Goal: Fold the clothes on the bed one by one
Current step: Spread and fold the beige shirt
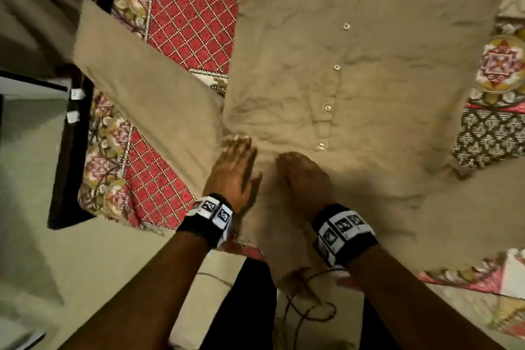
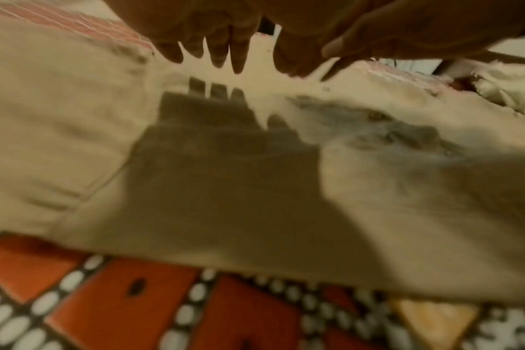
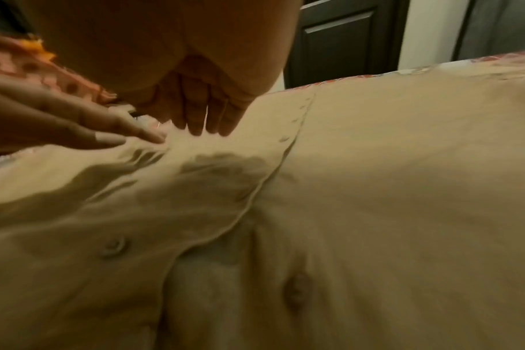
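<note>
A beige button-front shirt (image 1: 369,79) lies spread face up on the red patterned bedspread (image 1: 193,23). A row of small buttons (image 1: 336,67) runs down its placket. One long sleeve (image 1: 142,79) stretches left toward the bed's edge. My left hand (image 1: 235,167) lies flat on the cloth near the sleeve seam, fingers straight. My right hand (image 1: 301,176) rests flat beside it, just below the lowest button. In the left wrist view the fingers (image 2: 207,47) hover over the shirt (image 2: 255,189). The right wrist view shows straight fingers (image 3: 204,118) touching the shirt (image 3: 375,189).
A dark bed frame (image 1: 71,165) borders the bed on the left, with pale floor (image 1: 28,179) beyond it. A thin cable (image 1: 306,310) trails on the floor by my legs. A dark door (image 3: 339,42) stands past the bed. Crumpled white cloth (image 2: 510,83) lies farther off.
</note>
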Available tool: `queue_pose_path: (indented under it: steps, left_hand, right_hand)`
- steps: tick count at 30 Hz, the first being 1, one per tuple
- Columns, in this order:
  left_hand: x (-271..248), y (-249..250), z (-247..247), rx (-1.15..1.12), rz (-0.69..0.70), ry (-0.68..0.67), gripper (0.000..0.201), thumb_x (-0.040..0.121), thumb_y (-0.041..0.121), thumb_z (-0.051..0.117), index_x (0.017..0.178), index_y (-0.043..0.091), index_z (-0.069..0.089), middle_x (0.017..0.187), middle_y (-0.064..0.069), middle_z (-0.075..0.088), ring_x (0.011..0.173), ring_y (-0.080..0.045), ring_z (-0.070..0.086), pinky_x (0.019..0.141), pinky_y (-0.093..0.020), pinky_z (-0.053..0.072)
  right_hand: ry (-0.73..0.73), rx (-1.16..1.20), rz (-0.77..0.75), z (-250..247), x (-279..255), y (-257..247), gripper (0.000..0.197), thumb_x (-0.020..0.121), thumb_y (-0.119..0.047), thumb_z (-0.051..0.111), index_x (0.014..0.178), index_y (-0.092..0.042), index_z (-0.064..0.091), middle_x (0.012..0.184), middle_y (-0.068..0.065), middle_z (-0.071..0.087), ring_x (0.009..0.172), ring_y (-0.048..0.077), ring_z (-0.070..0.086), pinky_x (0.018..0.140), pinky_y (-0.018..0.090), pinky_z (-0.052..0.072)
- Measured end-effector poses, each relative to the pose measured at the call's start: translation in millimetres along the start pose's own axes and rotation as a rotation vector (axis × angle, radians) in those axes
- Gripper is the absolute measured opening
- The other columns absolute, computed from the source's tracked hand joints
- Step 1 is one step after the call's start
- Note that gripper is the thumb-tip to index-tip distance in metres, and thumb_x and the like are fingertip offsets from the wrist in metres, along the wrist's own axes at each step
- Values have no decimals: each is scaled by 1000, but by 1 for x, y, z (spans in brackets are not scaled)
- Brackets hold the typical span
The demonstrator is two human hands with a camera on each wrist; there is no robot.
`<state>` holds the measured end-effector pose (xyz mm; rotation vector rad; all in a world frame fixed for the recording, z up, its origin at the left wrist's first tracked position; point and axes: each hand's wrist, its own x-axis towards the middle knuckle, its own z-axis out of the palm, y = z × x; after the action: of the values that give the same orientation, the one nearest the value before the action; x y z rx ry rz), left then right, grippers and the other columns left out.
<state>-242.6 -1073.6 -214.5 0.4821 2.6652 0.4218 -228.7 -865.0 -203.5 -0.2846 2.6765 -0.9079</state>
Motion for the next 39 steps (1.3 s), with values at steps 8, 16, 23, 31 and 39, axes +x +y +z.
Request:
queue_pose_path:
  steps: [8, 16, 23, 31, 39]
  left_hand:
    - [27, -69, 25, 181, 65, 42, 81, 95, 68, 28, 157, 16, 23, 166, -3, 16, 153, -23, 16, 119, -46, 20]
    - [20, -75, 4, 63, -119, 103, 81, 94, 64, 33, 157, 13, 24, 166, -7, 15, 152, -28, 16, 120, -49, 19]
    - [115, -36, -16, 93, 95, 85, 59, 99, 32, 33, 153, 9, 34, 162, -12, 27, 150, -30, 22, 119, -47, 19]
    - [136, -86, -37, 260, -33, 0, 97, 86, 82, 27, 160, 24, 1, 167, 8, -8, 154, -16, -5, 124, -43, 6]
    - [152, -63, -55, 190, -206, 5, 85, 95, 69, 13, 159, 14, 1, 167, -3, -5, 153, -24, -10, 125, -45, 4]
  right_hand:
    - [-8, -354, 49, 60, 27, 15, 90, 97, -70, 39, 160, -8, 21, 168, 11, 14, 156, 28, 12, 126, 47, 14]
    - [180, -270, 295, 52, 30, -2, 104, 92, -74, 44, 157, 3, 20, 167, 21, 13, 155, 34, 10, 126, 49, 12]
    - [170, -272, 166, 31, 129, 23, 68, 99, -36, 36, 153, 4, 32, 162, 23, 28, 152, 35, 24, 123, 52, 22]
    - [290, -306, 282, 19, 129, 42, 97, 95, -69, 41, 158, 1, 18, 167, 18, 14, 156, 31, 9, 126, 45, 11]
    - [253, -242, 382, -3, 136, 30, 107, 91, -70, 43, 159, 2, 4, 168, 20, 1, 156, 31, -2, 127, 42, -4]
